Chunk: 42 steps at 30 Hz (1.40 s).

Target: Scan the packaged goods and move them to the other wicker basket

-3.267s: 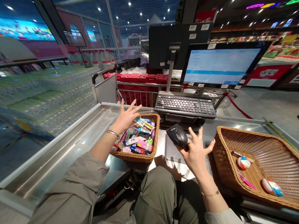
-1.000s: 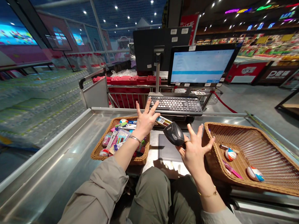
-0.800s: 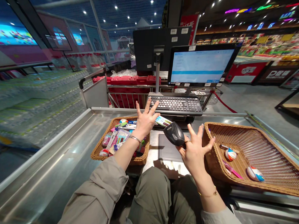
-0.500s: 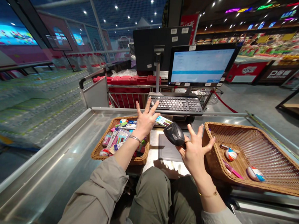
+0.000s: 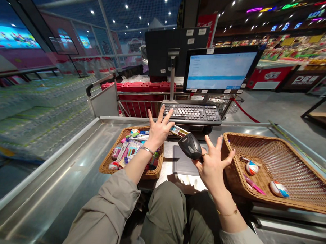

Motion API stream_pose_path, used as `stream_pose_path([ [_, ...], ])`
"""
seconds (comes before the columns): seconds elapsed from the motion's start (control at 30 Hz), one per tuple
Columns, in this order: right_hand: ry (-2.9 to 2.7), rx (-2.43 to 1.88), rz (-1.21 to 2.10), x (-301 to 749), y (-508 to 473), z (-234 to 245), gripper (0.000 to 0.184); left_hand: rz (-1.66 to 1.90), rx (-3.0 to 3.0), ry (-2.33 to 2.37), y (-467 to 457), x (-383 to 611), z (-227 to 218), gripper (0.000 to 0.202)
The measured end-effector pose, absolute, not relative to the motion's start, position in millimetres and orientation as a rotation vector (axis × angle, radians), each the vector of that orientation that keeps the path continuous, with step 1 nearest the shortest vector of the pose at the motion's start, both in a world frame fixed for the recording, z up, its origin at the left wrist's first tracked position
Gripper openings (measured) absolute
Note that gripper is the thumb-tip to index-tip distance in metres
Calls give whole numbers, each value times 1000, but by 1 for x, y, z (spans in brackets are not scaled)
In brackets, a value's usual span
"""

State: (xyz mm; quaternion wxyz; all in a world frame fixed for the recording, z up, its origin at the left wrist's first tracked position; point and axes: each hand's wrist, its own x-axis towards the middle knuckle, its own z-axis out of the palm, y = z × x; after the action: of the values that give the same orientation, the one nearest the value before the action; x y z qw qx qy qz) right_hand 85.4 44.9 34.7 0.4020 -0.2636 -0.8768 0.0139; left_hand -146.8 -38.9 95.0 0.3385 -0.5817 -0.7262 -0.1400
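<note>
Left hand [image 5: 158, 132] pinches the packet [image 5: 181, 131] at one end, other fingers fanned; packet is at the scanner's [image 5: 189, 146] head, contact unclear; right hand [image 5: 213, 166] grips the scanner, free fingers spread; for best results, angle the label [image 5: 176, 129] scannerward, steadily.

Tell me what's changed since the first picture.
The left hand has carried the packet rightward from over the left basket to the front of the scanner. Nothing was let go. The right hand still holds the scanner; the right basket shows no clear change.
</note>
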Motion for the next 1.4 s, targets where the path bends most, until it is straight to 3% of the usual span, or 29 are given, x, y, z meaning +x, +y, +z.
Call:
stream_pose_path([
  [0.4,-2211,-735,-10,91,47,34,43,-398,-1532,-1892,-37,-144,99,29],
  [1.4,-1926,-934,59,143,80,34,39,-449,-1690,-1728,35,-80,115,32],
])
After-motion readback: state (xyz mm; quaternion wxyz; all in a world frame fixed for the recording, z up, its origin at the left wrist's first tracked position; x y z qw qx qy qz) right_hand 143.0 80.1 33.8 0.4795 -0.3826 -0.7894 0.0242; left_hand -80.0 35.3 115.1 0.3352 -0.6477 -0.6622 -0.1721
